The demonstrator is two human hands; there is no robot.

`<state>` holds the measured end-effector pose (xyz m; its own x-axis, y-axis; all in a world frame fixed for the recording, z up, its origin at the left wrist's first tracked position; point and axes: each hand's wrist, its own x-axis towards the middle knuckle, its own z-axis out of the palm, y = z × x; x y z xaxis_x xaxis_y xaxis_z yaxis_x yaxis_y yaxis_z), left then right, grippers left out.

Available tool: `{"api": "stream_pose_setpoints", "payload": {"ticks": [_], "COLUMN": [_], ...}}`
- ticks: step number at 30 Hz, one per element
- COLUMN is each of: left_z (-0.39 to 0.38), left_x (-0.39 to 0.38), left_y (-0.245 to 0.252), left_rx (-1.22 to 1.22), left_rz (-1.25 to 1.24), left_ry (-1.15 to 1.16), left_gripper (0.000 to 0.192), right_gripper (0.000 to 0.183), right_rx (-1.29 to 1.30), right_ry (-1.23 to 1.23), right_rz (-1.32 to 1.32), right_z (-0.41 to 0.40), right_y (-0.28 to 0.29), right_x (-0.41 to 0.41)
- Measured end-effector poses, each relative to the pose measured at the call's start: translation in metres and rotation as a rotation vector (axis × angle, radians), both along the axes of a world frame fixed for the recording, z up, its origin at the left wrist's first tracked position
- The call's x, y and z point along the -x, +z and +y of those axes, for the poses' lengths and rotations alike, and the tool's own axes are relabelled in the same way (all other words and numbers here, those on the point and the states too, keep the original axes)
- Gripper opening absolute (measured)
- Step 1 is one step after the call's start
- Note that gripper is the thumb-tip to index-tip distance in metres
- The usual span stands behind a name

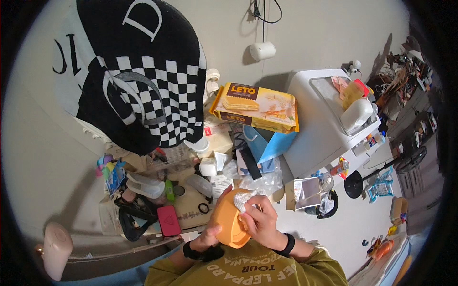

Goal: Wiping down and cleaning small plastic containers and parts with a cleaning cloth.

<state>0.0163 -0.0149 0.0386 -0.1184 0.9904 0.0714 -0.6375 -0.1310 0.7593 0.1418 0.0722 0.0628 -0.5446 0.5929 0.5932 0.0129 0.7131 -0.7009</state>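
Observation:
An orange, rounded plastic container point(227, 218) is held in front of my chest, tilted, with a raised rim facing down and to the right. My left hand point(210, 233) grips its left side, thumb in front and fingertips showing over the top edge. Pinched in my right hand point(264, 218) is a crumpled white textured cloth or wipe point(244, 200), pressed against the container's upper right part. My right fingers cover some of the container's inner side, so its inside is partly hidden. Both wrists wear black bands.
A cluttered desk point(191, 223) lies beyond my hands, with a pink case point(169, 220) and a clear plastic bag point(263, 182). Farther back are a wafer pack point(256, 107) on a blue box point(266, 146), a white cabinet point(307, 136) and a black-and-white checkered cloth point(168, 103).

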Motion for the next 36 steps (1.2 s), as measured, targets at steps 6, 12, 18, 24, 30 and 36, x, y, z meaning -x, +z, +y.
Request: {"api": "stream_pose_setpoints", "payload": {"ticks": [6,12,18,24,30,36], "left_z": [0.001,-0.005,-0.014,-0.016,-0.011,-0.009], "left_x": [0.001,0.006,0.011,0.013,0.008,0.011], "left_y": [-0.005,-0.027,-0.052,-0.052,-0.035,-0.041], "left_rx": [-0.092,0.057,0.016,-0.049,0.222,0.227], "left_rz": [0.043,-0.243,-0.138,-0.184,-0.130,-0.200], "left_ry": [0.026,0.062,-0.143,-0.212,-0.115,-0.146], "left_gripper": [0.099,0.092,0.079,0.073,0.068,0.066], "right_gripper": [0.023,0.020,0.036,0.033,0.032,0.028], "right_rx": [0.023,0.816,-0.161,-0.114,0.039,-0.050], "right_ry": [0.074,0.249,0.081,0.152,0.193,0.227], "right_rz": [0.041,0.275,-0.326,-0.362,-0.355,-0.376], "right_z": [-0.006,0.008,0.030,0.035,0.044,0.055], "right_y": [-0.015,0.002,0.022,0.017,0.007,0.007], "right_x": [-0.002,-0.007,-0.001,0.002,-0.004,-0.003]}}
